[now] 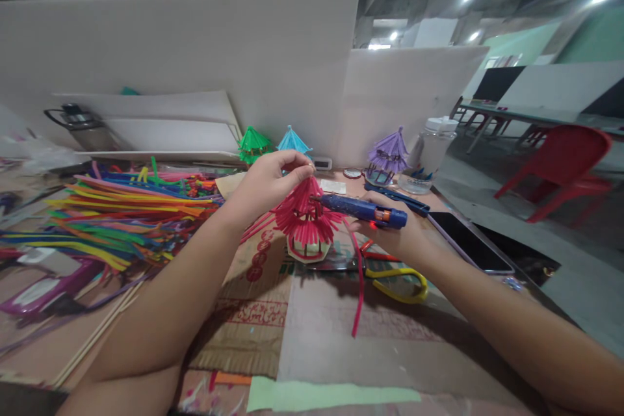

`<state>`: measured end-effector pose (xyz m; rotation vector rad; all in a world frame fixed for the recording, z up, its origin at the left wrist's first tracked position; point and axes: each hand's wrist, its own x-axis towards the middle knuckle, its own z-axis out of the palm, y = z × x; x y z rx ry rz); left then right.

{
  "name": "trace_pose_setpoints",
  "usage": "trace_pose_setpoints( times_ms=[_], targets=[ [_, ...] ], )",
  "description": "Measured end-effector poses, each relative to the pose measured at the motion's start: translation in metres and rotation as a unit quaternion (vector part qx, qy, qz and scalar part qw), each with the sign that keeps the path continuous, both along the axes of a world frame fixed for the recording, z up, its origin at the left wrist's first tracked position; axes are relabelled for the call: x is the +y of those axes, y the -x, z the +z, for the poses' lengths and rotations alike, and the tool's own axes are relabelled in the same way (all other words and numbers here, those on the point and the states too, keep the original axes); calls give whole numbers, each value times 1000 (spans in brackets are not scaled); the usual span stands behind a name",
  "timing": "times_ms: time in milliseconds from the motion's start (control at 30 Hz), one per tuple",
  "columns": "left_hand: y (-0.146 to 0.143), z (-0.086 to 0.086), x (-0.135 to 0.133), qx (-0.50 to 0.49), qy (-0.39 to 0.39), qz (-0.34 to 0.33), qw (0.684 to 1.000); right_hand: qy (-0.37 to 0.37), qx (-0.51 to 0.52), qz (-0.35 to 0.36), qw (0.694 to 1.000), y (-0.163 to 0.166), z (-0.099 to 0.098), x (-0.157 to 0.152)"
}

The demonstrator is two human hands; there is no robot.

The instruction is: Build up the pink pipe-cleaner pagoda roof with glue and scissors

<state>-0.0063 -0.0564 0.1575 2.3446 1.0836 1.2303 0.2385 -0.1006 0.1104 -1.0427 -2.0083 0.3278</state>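
A small red pavilion model (308, 208) with two tiers of fringed roof strips stands on a pale many-sided base in front of me. My left hand (279, 175) is closed, thumb and finger pinching the tip of its roof. From the other side, my right hand (390, 227) grips a blue hot glue gun (365, 210) with a small red light. Its nozzle touches or nearly touches the upper roof. A loose red pipe cleaner (359, 292) hangs down by the right hand. Beneath that hand lie yellow-handled scissors (402, 285), blades behind the model's base.
Several coloured pipe cleaners (141, 208) pile up at left, near a purple and white tool (53, 279). Green (254, 144), blue (293, 138) and purple (387, 153) models stand behind, beside a clear jar (429, 156). A phone (468, 242) lies at right.
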Motion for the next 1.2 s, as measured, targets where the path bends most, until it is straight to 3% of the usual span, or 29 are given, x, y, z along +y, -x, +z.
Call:
trace_pose_setpoints(
  times_ms=[1200],
  targets=[
    [-6,2,-8,36,-36,25,998,-81,-6,-83,993,2,3,-6]
  ],
)
